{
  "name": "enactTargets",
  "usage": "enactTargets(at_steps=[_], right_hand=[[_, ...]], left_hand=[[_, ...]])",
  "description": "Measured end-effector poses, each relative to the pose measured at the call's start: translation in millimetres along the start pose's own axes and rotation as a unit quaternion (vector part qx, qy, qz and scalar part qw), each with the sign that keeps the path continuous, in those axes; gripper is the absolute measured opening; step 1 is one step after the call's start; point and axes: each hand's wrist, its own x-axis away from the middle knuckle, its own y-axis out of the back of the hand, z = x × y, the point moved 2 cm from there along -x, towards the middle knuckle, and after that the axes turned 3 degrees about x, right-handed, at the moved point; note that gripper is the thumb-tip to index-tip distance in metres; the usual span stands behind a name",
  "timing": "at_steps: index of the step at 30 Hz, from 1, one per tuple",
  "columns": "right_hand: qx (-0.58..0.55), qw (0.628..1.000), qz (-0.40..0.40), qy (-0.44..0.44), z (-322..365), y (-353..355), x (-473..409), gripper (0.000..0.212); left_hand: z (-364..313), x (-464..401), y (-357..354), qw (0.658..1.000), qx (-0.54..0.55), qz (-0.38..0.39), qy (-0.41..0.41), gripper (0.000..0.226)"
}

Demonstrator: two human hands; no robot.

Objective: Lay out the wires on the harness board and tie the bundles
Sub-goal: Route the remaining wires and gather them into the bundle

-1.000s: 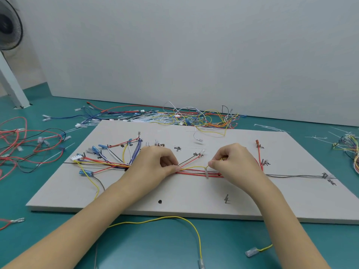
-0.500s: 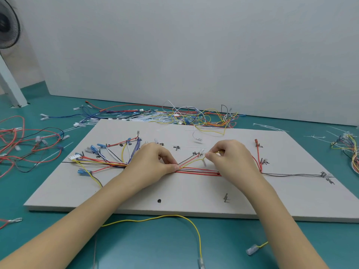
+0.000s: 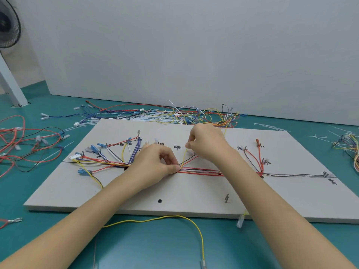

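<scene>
Raised, right hand (image 3: pixel 206 141) pinches yellow wire (image 3: pixel 184 159) above board (image 3: pixel 194 191).

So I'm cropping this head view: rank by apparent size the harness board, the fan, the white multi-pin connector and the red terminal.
Largest to smallest:
1. harness board
2. fan, partly cut off
3. white multi-pin connector and red terminal: both tiny, too close to rank.

Plain grey-white wall (image 3: pixel 194 51) behind a teal table (image 3: pixel 155 245), evenly lit, with a fan (image 3: pixel 8 26) and white post (image 3: pixel 11 88) at far left.
</scene>
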Motion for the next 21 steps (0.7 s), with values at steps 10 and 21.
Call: enactTargets(at_steps=[10, 21], right_hand=[[-0.079, 0.98, 0.18, -0.019, -4.2, -2.6, -28.0, 0.031], [-0.116, 0.98, 0.164, -0.01, -4.4, -2.9, -31.6, 0.006]], left_hand=[[-14.8, -0.3, -9.7, 0.977, -0.177, 0.047, -0.107, 0.045], [-29.6, -2.5, -31.7, 0.931, -0.316, 0.127, -0.134, 0.061]])
